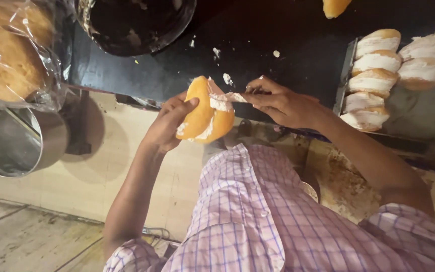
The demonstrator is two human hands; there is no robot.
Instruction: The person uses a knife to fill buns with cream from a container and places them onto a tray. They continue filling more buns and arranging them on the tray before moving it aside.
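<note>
The left hand (169, 123) is gripping a split bun (205, 113) open at frame centre so the right hand (278, 103), pinching a cream-coated spreader (232, 96), is reaching inside.

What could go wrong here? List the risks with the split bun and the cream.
1. The split golden bun, pinched open by the left hand off the black counter, could slip and fall.
2. White cream on the flat spreader in the right hand may drop onto the checked shirt.
3. Cream smears already dot the counter.
</note>
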